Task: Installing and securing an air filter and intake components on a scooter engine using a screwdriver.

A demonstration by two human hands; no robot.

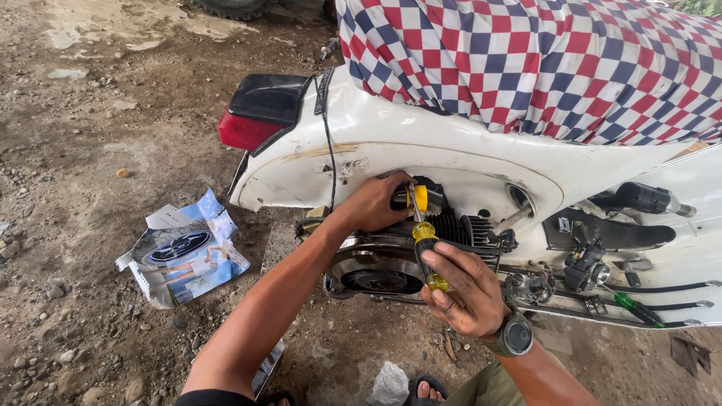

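Observation:
My right hand (468,289) grips a screwdriver (426,244) with a yellow and black handle, its tip pointing up into the engine bay of a white scooter (421,143). My left hand (376,201) reaches into that opening and holds a small black and yellow part (412,198) by the screwdriver's tip. Below both hands sit the finned black engine (459,228) and a round metal cover (376,272). A dark watch is on my right wrist.
A red, white and blue chequered cloth (541,60) covers the seat. Torn blue and white packaging (184,252) lies on the dirt at left. A green-handled screwdriver (638,309) rests on the scooter at right. A crumpled plastic bag (389,385) lies by my sandalled foot.

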